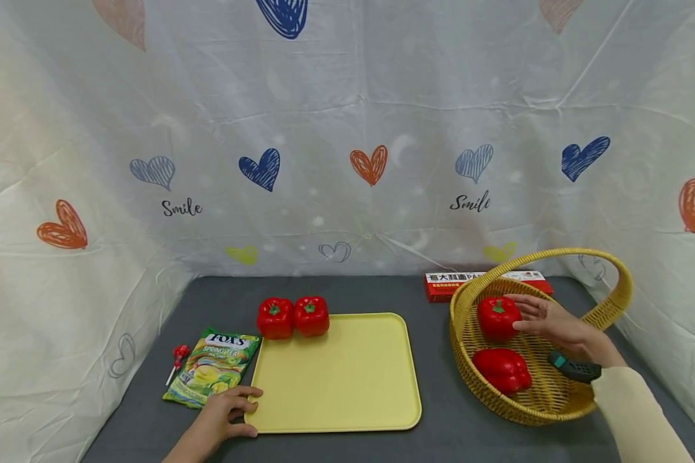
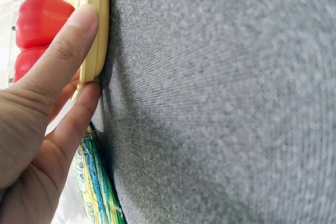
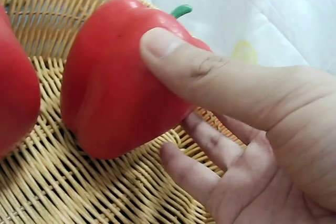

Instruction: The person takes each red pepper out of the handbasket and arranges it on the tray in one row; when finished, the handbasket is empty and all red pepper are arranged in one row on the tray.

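Inside the yellow wicker basket [image 1: 457, 341], my right hand [image 1: 562, 325] holds a red bell pepper [image 1: 498, 319] between thumb and fingers; its green stem points up. A second red bell pepper [image 1: 502, 371] lies on its side in the basket, nearer the front. In the right wrist view, the thumb presses the held pepper [image 3: 115, 82], with fingertips on its far side. My left hand [image 1: 227, 411] grips the front left corner of a yellow tray [image 1: 336, 379], thumb at the front rim and fingers along the left side.
Two red bell peppers [image 1: 275, 319] stand side by side at the tray's back left corner. A green Fox's candy bag [image 1: 217, 363] and a red lollipop [image 1: 181, 352] lie left of the tray. Behind the basket sits a red pasta box [image 1: 440, 291], against the hanging cloth [image 1: 324, 218].
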A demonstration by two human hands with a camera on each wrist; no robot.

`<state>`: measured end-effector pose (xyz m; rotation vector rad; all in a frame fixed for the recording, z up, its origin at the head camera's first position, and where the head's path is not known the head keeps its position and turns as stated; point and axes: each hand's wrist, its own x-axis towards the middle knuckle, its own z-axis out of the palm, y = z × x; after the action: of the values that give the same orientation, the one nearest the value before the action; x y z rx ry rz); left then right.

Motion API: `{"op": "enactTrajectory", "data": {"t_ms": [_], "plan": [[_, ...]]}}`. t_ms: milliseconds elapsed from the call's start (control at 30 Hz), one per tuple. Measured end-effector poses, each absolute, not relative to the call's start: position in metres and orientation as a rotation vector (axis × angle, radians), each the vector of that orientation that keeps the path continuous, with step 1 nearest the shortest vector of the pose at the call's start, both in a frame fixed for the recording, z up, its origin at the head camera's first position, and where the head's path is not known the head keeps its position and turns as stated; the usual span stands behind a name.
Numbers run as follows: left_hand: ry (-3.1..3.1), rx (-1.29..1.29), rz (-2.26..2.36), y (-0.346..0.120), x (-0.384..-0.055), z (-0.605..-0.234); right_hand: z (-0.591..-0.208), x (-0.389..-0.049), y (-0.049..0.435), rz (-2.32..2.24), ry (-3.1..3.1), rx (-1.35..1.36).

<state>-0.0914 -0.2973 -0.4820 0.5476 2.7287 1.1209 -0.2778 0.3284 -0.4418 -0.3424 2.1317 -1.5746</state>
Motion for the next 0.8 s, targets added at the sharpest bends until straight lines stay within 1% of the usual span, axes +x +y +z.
{"op": "enactTrajectory", "data": {"t_ms": [300, 500, 667, 800], "plan": [[2.668, 0.502, 1.161, -0.298, -0.092, -0.483, -0.444, -0.271, 0.334, -1.678, 2.097, -0.359], [2.689, 0.524, 1.141, -0.297, -0.091, -0.484, -0.429, -0.258, 0.333, -1.697, 2.155, -0.349], [2.696, 0.539, 1.137, -0.297, -0.091, -0.483, -0.414, -0.245, 0.333, -1.750, 2.056, -0.463], [2.718, 0.569, 1.120, -0.298, -0.092, -0.482, -0.406, -0.233, 0.336, -1.774, 1.991, -0.478]]}}
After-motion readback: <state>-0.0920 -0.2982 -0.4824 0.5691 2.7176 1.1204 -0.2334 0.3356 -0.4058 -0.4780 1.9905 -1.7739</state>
